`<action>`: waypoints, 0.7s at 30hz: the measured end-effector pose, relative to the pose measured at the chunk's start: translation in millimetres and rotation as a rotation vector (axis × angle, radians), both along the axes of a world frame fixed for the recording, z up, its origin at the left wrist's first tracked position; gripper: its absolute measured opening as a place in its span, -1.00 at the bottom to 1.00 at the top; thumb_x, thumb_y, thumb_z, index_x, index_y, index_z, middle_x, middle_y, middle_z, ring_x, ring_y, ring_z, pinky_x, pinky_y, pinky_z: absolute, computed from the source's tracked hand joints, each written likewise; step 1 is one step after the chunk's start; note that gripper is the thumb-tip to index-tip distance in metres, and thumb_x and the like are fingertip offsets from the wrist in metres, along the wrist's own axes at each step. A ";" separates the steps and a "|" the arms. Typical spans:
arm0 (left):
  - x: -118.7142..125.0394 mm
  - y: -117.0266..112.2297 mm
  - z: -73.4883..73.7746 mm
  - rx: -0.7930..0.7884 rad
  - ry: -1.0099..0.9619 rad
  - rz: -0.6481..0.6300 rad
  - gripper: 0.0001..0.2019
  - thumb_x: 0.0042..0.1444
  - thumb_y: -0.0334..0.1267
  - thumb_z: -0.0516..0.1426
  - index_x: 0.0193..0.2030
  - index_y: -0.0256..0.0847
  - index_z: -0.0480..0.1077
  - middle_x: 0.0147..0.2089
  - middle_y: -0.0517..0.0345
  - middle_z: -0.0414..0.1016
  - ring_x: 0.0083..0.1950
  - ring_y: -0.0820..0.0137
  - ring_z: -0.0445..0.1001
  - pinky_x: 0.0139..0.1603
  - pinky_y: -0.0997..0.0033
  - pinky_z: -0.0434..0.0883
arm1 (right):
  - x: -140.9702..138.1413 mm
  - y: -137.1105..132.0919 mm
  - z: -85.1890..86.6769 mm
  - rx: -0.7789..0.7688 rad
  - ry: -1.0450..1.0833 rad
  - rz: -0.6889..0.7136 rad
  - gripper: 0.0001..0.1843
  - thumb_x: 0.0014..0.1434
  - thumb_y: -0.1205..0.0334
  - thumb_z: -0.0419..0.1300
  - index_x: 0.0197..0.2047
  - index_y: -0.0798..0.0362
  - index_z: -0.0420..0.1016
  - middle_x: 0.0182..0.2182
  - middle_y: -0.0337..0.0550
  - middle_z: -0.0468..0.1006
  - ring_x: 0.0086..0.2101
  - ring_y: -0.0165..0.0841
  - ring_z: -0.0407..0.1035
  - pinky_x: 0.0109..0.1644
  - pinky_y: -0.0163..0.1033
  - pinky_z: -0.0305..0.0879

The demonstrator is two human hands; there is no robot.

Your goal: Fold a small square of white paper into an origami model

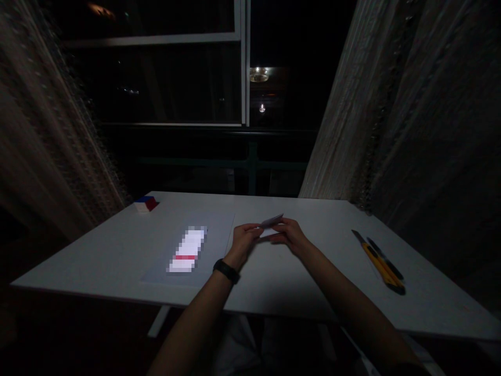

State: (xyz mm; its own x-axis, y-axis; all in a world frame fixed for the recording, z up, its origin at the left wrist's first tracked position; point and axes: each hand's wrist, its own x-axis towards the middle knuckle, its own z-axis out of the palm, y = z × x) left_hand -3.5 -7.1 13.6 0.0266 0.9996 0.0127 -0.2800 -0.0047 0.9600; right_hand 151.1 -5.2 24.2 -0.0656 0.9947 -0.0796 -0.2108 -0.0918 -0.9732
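Note:
Between my two hands, just above the white table [270, 282], is a small folded piece of white paper [270, 230] with one flap standing up. My left hand [245, 240] pinches its left side, and a dark watch band sits on that wrist. My right hand [289, 233] grips the right side, the thumb reaching in below the raised flap. Dim light hides some of the fingertips. To the left, a lit phone [187, 249] with a blurred-out screen lies on a large sheet of paper [154, 271].
A Rubik's-type cube [145, 204] sits at the table's far left corner. On the right lie a yellow utility knife [381, 263] and a dark, slim tool [387, 259] beside it. Curtains [340, 99] hang on both sides of a dark window [168, 83] behind the table.

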 end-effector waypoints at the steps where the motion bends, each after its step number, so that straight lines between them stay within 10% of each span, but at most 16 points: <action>1: -0.1 -0.2 0.0 0.003 0.002 0.000 -0.75 -0.35 -0.37 0.29 -0.41 -0.36 0.49 -0.48 0.04 0.50 -0.46 0.44 0.40 -0.41 0.47 0.30 | -0.1 -0.3 0.5 -0.001 0.000 0.001 -0.71 -0.16 0.46 0.16 -0.28 0.16 0.44 -0.40 -0.09 0.56 -0.54 -0.33 0.46 -0.53 -0.30 0.44; 21: -0.7 7.9 -6.9 -0.069 -0.006 -0.023 -0.78 -0.37 -0.36 0.30 -0.46 -0.35 0.48 -0.54 0.10 0.45 -0.52 0.49 0.37 -0.47 0.49 0.31 | 6.2 11.6 -8.2 0.021 -0.049 0.042 -0.72 -0.17 0.40 0.23 -0.28 0.18 0.46 -0.40 -0.04 0.56 -0.54 -0.32 0.46 -0.54 -0.30 0.45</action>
State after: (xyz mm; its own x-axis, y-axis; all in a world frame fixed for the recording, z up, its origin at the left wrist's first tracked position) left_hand -4.2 0.9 6.7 0.0496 0.9972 -0.0563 -0.2854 0.0681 0.9560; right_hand 157.3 6.5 16.0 -0.1037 0.9926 -0.0629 -0.1597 -0.0790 -0.9840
